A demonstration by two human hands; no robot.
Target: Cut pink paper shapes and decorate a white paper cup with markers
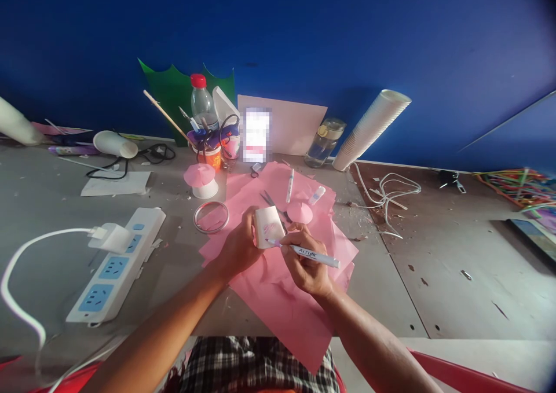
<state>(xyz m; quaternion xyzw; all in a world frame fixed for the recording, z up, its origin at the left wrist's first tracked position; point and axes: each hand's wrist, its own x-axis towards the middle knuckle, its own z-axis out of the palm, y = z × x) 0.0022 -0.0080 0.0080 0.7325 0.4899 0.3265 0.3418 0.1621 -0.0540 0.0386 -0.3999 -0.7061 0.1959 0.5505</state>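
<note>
My left hand is closed around a white paper cup, which lies tilted with its side turned up and carries some pink marks. Between the fingers of my right hand is a white acrylic marker, its tip against or very close to the cup's side. Under both hands spread several sheets of pink paper. Beyond the cup lie scissors, partly hidden, and a pink paper cone. A second marker and its cap-like white piece rest on the paper.
On the left lie a power strip with a plugged-in charger and a silver ring. A pink-topped white cup, a red-capped bottle and a lit phone stand behind. Stacked paper cups lean at the back right.
</note>
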